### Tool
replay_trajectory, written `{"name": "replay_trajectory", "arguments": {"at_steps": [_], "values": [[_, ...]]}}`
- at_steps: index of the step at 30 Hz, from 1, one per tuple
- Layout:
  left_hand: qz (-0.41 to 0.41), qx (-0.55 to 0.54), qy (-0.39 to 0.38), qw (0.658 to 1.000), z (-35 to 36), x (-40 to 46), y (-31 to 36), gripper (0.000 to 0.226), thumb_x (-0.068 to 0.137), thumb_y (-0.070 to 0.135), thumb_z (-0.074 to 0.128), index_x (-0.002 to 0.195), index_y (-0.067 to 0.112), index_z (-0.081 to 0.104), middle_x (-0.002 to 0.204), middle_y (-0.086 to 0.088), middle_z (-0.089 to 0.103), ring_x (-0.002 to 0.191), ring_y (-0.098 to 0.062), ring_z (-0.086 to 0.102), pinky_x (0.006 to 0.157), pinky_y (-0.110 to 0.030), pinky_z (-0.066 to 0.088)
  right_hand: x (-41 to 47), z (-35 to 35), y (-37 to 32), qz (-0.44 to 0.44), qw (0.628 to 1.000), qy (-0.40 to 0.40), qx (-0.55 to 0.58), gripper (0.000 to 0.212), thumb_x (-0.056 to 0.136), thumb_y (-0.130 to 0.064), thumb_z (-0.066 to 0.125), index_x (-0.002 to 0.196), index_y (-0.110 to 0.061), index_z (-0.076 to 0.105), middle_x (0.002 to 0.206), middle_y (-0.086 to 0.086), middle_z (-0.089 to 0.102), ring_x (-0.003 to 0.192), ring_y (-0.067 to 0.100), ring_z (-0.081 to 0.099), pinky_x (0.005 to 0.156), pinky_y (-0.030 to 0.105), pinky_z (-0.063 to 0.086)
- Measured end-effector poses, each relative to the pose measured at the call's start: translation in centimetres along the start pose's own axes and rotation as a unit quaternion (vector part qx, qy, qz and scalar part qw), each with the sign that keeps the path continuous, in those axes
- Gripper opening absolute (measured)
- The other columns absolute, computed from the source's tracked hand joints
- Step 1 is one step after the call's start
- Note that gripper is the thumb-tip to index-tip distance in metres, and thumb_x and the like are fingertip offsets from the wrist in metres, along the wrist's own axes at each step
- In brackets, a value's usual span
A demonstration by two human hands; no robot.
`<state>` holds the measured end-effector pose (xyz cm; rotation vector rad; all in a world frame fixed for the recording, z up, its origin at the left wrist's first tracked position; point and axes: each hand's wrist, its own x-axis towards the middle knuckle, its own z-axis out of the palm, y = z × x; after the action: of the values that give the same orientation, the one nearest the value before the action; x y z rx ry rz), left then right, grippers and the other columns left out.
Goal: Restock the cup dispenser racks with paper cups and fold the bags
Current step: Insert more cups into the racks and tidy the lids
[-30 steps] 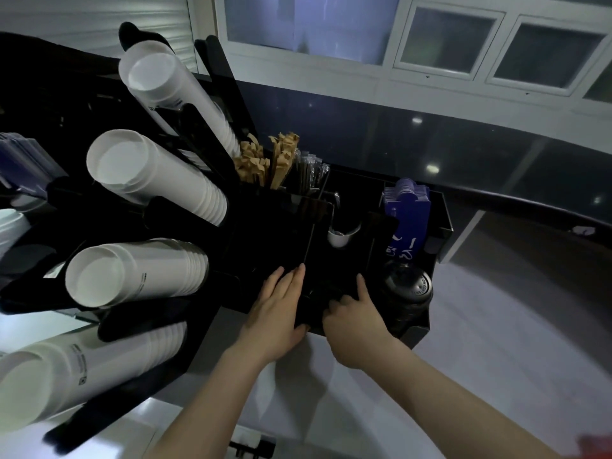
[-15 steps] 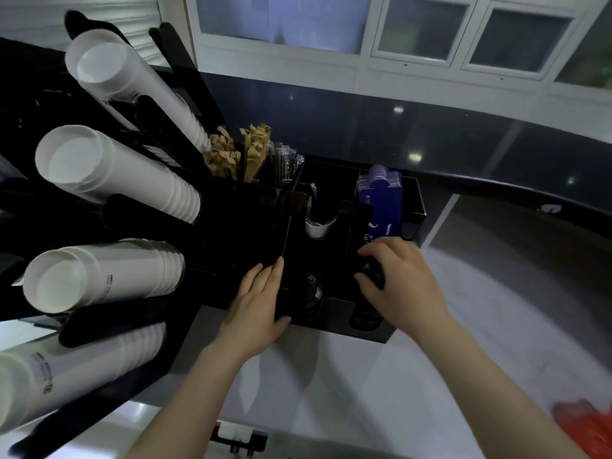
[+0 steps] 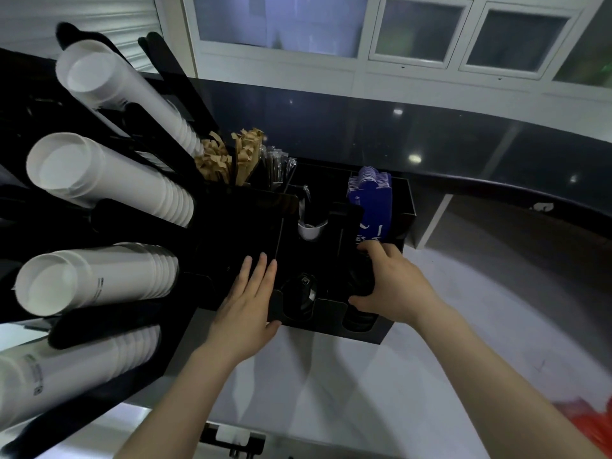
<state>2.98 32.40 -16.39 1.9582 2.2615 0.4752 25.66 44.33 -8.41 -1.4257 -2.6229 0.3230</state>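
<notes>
Right fingers: we see the fingers [image 3: 371,251] of the right hand [image 3: 395,289] curled round a stack of dark round lids [image 3: 359,283] standing in the right front slot of the black compartmented organiser box [image 3: 402,207]; the thumb lies low against the stack.
Left fingers: the left hand [image 3: 246,309] lies flat, its fingers [image 3: 261,270] straight and close together, pressing on the organiser's dark front panel; the thumb touches the front edge.
Middle slot: between our hands sits another dark lid stack [image 3: 303,293], untouched.
Behind the hands: a blue printed card stack [image 3: 371,202] stands upright in the right rear compartment, a white scoop-like piece [image 3: 309,230] in the middle one, brown paper sticks [image 3: 228,159] and clear-wrapped straws [image 3: 276,165] at the back left.
Cup rack: to our left the black dispenser rack [image 3: 109,326] holds four long stacks of white paper cups [image 3: 99,279], lying slanted with their open mouths toward us.
Worktop: the organiser rests on a pale worktop [image 3: 331,385]; something orange-red [image 3: 589,422] shows at its lower right edge, too blurred to tell.
</notes>
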Motion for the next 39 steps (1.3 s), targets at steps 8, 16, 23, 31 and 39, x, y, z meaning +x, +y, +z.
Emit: {"name": "replay_trajectory", "arguments": {"at_steps": [8,16,23,31,39], "values": [[0.004,0.047,0.002,0.999,-0.3,-0.3,0.3,0.1,0.09,0.041,0.056,0.139,0.022,-0.028,0.148,0.003,-0.034,0.135,-0.012,-0.034,0.11,-0.026,-0.016,-0.5,-0.6,-0.1,-0.035,0.99,0.109,0.082,0.088,0.061,-0.039,0.077,0.135,-0.031,0.031,0.137,-0.001,0.038,0.115,0.022,0.048,0.088,0.032,0.049],[0.007,0.012,0.01,1.0,-0.4,-1.3,-0.1,0.098,0.091,0.038,0.056,0.139,0.019,-0.026,0.151,0.004,-0.029,0.137,-0.01,-0.031,0.111,-0.024,-0.013,-0.5,-2.1,-0.5,-0.035,0.97,0.151,0.189,0.085,0.06,-0.034,0.08,0.132,-0.034,0.034,0.132,-0.01,0.038,0.101,-0.003,0.037,0.073,0.003,0.029],[-0.073,0.022,0.066,0.995,-1.7,-3.3,-2.4,0.099,0.087,0.032,0.062,0.143,0.008,-0.016,0.155,-0.01,-0.016,0.145,-0.023,-0.013,0.117,-0.029,-0.005,-0.1,-2.0,-4.9,-0.102,0.941,0.155,0.282,0.084,0.055,-0.048,0.071,0.129,-0.041,0.031,0.124,-0.018,0.04,0.109,-0.005,0.039,0.084,0.003,0.033],[-0.123,-0.059,0.122,0.983,-3.0,-4.2,-2.6,0.101,0.087,0.028,0.062,0.143,0.011,-0.019,0.159,-0.011,-0.006,0.146,-0.025,0.009,0.117,-0.032,0.016,5.4,2.2,-13.7,-0.211,0.954,0.107,0.183,0.087,0.063,-0.04,0.075,0.136,-0.025,0.029,0.136,0.001,0.031,0.124,0.02,0.038,0.101,0.025,0.036],[-0.132,0.045,0.071,0.988,-3.1,-3.3,-3.6,0.091,0.091,0.032,0.049,0.147,0.008,-0.018,0.157,-0.01,-0.02,0.147,-0.02,-0.01,0.118,-0.028,0.002,8.3,6.5,-17.4,-0.174,0.984,-0.029,0.004,0.094,0.067,-0.038,0.076,0.14,-0.02,0.02,0.139,0.015,0.027,0.125,0.041,0.032,0.093,0.05,0.045]]}}
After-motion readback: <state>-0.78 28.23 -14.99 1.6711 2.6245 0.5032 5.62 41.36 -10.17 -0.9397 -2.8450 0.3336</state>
